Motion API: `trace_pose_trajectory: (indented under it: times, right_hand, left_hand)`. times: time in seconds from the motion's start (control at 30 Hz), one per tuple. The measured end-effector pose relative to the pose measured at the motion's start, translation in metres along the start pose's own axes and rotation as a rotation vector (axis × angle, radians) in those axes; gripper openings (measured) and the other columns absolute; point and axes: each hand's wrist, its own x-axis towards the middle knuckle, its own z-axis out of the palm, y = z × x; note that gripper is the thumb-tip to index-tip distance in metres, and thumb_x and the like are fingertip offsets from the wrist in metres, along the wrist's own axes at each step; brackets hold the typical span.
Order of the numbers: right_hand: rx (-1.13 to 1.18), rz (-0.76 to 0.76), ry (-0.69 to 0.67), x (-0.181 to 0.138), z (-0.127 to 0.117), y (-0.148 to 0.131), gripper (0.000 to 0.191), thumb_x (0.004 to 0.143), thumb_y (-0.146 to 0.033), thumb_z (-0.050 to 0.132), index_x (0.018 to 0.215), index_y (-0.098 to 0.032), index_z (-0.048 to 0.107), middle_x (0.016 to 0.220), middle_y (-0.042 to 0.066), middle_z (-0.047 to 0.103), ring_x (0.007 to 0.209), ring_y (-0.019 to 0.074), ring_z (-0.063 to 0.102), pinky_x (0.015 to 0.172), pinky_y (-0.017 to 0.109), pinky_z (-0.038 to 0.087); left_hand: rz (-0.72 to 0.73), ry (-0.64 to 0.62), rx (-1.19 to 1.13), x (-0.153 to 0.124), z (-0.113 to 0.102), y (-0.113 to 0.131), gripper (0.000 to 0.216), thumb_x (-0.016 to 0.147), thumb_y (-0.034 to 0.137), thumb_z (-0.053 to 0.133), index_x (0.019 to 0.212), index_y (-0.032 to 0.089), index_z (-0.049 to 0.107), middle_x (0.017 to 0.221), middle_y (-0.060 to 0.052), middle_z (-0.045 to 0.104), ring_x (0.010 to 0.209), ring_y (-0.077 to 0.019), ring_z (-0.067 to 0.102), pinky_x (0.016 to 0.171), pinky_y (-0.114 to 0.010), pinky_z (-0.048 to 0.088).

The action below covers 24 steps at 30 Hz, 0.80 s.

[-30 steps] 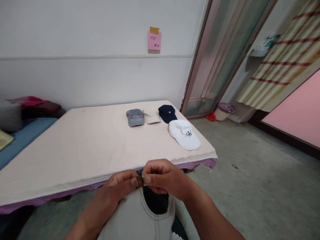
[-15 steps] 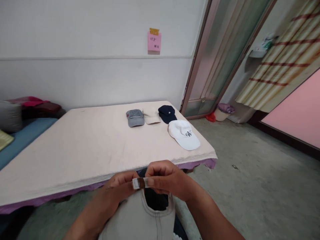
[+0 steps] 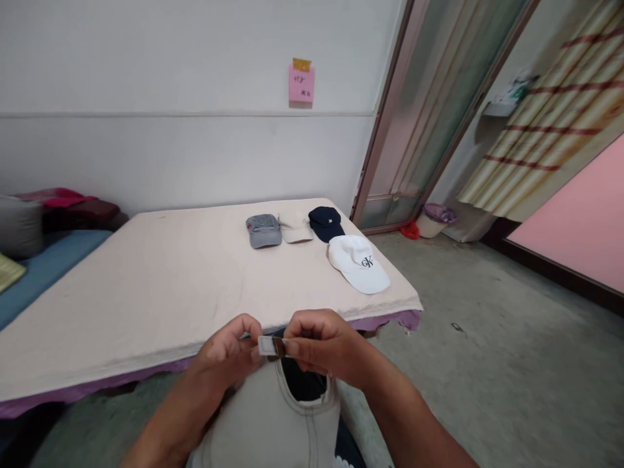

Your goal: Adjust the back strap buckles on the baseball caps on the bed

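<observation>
A light beige cap is held low in front of me, its back opening facing up. Across that opening runs an adjusting strap with a brown buckle. My left hand is closed, thumb and fingers at the strap's pale end and the cap's edge. My right hand pinches the strap just right of the buckle. On the bed beyond lie a grey cap, a cream cap, a navy cap and a white cap with dark letters.
The bed has a pale cover and stands against a white wall. A pink note is taped there. Bedding and a grey cushion lie at left. A waste bin stands on the concrete floor near the sliding door.
My left hand has risen slightly, its fingers lifting at the strap end. More of the pale strap end shows left of the buckle. The caps on the bed stay put.
</observation>
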Motion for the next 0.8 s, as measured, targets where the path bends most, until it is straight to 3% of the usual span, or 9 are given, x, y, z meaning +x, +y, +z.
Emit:
trace_pose_trajectory:
  times: [0.1, 0.2, 0.37, 0.47, 0.63, 0.8]
  right_hand:
    - [-0.051, -0.013, 0.033, -0.001, 0.001, -0.001, 0.027, 0.076, -0.038, 0.065, 0.07, -0.014, 0.054, 0.052, -0.005, 0.048, 0.043, 0.0042, 0.033, 0.038, 0.017, 0.022]
    - [-0.069, -0.031, 0.04, -0.002, 0.005, -0.003, 0.026, 0.075, -0.036, 0.067, 0.069, -0.014, 0.054, 0.054, -0.004, 0.047, 0.045, 0.0041, 0.033, 0.04, 0.017, 0.023]
    - [0.053, -0.013, -0.069, -0.002, 0.006, -0.003, 0.027, 0.078, -0.039, 0.063, 0.074, -0.013, 0.056, 0.053, -0.005, 0.048, 0.04, 0.0036, 0.033, 0.037, 0.017, 0.023]
    - [0.06, -0.011, -0.125, -0.001, 0.001, -0.001, 0.03, 0.079, -0.042, 0.061, 0.076, -0.012, 0.058, 0.056, -0.003, 0.052, 0.04, 0.0037, 0.038, 0.038, 0.017, 0.027]
    - [0.048, -0.009, -0.108, -0.002, -0.002, 0.003, 0.028, 0.078, -0.039, 0.064, 0.075, -0.012, 0.058, 0.057, -0.003, 0.053, 0.042, 0.0039, 0.039, 0.038, 0.017, 0.028]
    - [0.096, -0.009, -0.076, -0.001, 0.005, 0.004, 0.027, 0.076, -0.038, 0.065, 0.073, -0.012, 0.058, 0.053, -0.004, 0.049, 0.04, 0.0033, 0.034, 0.038, 0.017, 0.023]
  left_hand:
    - [0.01, -0.05, 0.022, -0.004, -0.008, -0.004, 0.02, 0.074, 0.031, 0.065, 0.076, 0.021, 0.048, 0.059, 0.006, 0.043, 0.05, -0.0085, 0.034, 0.048, -0.02, 0.024]
    - [-0.011, -0.055, 0.043, -0.003, -0.013, -0.009, 0.016, 0.07, 0.028, 0.066, 0.075, 0.02, 0.053, 0.062, 0.004, 0.048, 0.053, -0.0089, 0.038, 0.049, -0.021, 0.026]
    - [0.047, 0.023, 0.023, 0.0, -0.013, -0.015, 0.019, 0.061, 0.023, 0.073, 0.066, 0.017, 0.057, 0.059, 0.004, 0.049, 0.054, -0.0087, 0.04, 0.05, -0.02, 0.028]
    - [0.027, 0.037, -0.046, -0.001, -0.013, -0.014, 0.017, 0.065, 0.026, 0.073, 0.07, 0.017, 0.06, 0.063, 0.002, 0.054, 0.055, -0.0096, 0.046, 0.052, -0.02, 0.032]
    - [0.016, -0.035, -0.116, -0.004, -0.011, -0.007, 0.02, 0.065, 0.023, 0.076, 0.076, 0.019, 0.06, 0.065, 0.002, 0.059, 0.055, -0.0084, 0.049, 0.052, -0.019, 0.035]
    - [0.028, 0.031, -0.005, 0.0, -0.005, -0.008, 0.022, 0.063, 0.024, 0.078, 0.075, 0.018, 0.06, 0.057, 0.005, 0.052, 0.052, -0.0056, 0.042, 0.049, -0.016, 0.03]
